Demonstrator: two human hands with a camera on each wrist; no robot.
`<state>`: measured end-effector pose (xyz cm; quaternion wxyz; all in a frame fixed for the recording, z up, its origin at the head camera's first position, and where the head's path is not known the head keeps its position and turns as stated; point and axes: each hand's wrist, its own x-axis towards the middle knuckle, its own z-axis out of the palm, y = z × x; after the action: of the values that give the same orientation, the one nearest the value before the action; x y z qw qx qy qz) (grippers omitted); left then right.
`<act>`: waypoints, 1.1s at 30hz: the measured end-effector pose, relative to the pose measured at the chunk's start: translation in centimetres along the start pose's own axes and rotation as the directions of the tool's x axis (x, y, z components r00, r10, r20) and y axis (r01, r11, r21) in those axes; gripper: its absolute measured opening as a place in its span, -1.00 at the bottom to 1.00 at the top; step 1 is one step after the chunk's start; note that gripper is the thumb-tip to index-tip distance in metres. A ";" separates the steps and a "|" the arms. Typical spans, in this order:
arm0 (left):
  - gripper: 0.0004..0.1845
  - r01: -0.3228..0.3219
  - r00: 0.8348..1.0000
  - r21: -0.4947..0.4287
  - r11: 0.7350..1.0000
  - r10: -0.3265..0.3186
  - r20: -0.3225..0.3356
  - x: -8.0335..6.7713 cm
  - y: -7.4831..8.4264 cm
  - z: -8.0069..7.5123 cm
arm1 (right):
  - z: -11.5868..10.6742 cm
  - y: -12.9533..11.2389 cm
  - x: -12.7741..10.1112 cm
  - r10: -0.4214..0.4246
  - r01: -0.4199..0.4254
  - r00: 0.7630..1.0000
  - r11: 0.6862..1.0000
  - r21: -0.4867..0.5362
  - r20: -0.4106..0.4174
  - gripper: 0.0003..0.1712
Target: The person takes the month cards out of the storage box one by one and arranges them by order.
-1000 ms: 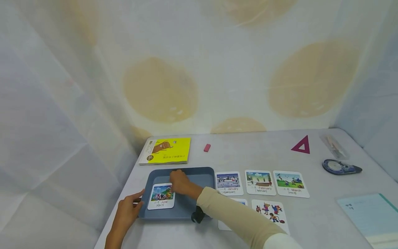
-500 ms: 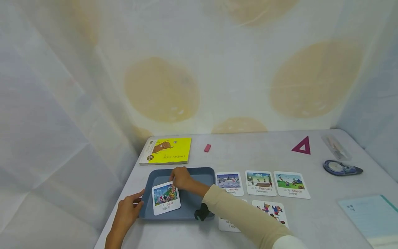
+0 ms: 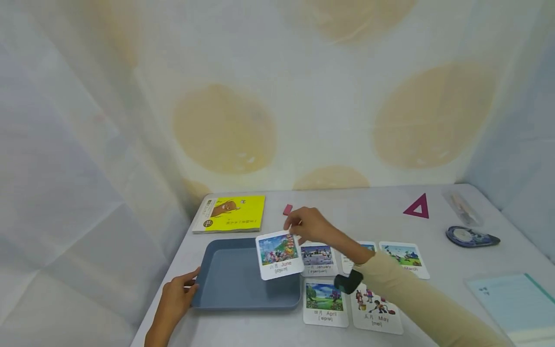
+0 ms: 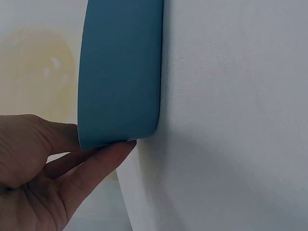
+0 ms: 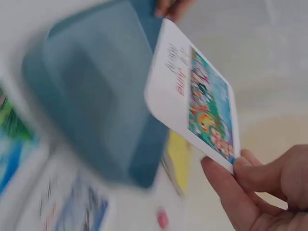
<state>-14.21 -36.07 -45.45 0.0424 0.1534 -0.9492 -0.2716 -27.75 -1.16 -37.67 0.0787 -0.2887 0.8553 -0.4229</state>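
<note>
My right hand [image 3: 303, 225] pinches the top edge of the June picture card [image 3: 279, 254] and holds it in the air over the right end of the blue tray [image 3: 230, 284]. In the right wrist view the June card [image 5: 195, 101] hangs from my fingertips [image 5: 226, 173] above the blurred tray [image 5: 91, 101]. My left hand [image 3: 178, 296] holds the tray's left rim; the left wrist view shows its fingers [image 4: 91, 163] under the tray's edge [image 4: 120, 72]. Nothing lies in the tray. Beside it lie the January [image 3: 318, 260], March [image 3: 403, 259], April [image 3: 325, 302] and May [image 3: 376, 311] cards; the February card is mostly hidden behind my arm.
A yellow book [image 3: 230, 213] lies behind the tray, with a small pink eraser [image 3: 287, 209] to its right. Farther right sit a pink triangle ruler [image 3: 418, 207], a correction tape [image 3: 470, 237], a clear pen bag [image 3: 461, 207] and a pale notebook [image 3: 516, 303]. Curtains enclose the table.
My right hand has lifted the June card out of the tray and carried it up and to the right. The April card is now uncovered. My left hand has stayed on the tray's rim.
</note>
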 end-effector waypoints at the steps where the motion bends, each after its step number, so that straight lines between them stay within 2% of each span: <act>1: -0.51 -0.004 1.000 -0.005 1.000 0.004 0.003 0.0 0.1 0.0 | -1.4 0.6 -1.0 0.022 -0.022 1.000 1.000 0.001 0.003 -0.89; 7: -0.52 -0.046 0.999 -0.023 0.999 0.046 0.000 0.1 0.4 -0.5 | -9.4 4.6 -8.3 0.172 -0.172 0.985 0.985 -0.026 -0.023 -0.85; 11: -0.51 -0.021 1.000 -0.038 0.999 0.022 0.021 0.1 -0.3 -1.2 | -12.6 8.2 -13.2 0.310 -0.314 0.949 0.946 -0.075 -0.055 -0.85; 14: -0.50 0.011 0.999 -0.050 0.999 -0.008 0.047 0.0 -0.8 -1.7 | -14.1 10.8 -16.2 0.399 -0.402 0.916 0.911 -0.095 -0.051 -0.86; 17: -0.48 0.039 0.997 -0.044 0.998 -0.035 0.071 -0.1 -1.3 -2.2 | -14.4 13.0 -18.4 0.479 -0.480 0.877 0.874 -0.074 -0.031 -0.84; 22: -0.46 0.056 0.995 -0.023 0.998 -0.054 0.084 0.0 -1.8 -2.7 | -12.9 15.0 -20.1 0.561 -0.560 0.828 0.826 -0.068 -0.009 -0.84; 26: -0.46 0.073 0.993 -0.012 0.997 -0.072 0.092 -0.3 -2.1 -3.1 | -11.5 15.5 -20.0 0.559 -0.560 0.828 0.823 -0.095 -0.033 -0.87; 33: -0.46 0.087 0.992 -0.013 0.996 -0.086 0.092 -0.4 -2.2 -3.3 | -9.9 15.5 -19.2 0.539 -0.557 0.830 0.813 -0.170 -0.142 -0.92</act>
<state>-12.68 -39.34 -43.79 -0.0117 0.1814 -0.9402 -0.2881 -22.35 23.70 -45.41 0.1297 -0.0178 0.9435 -0.3043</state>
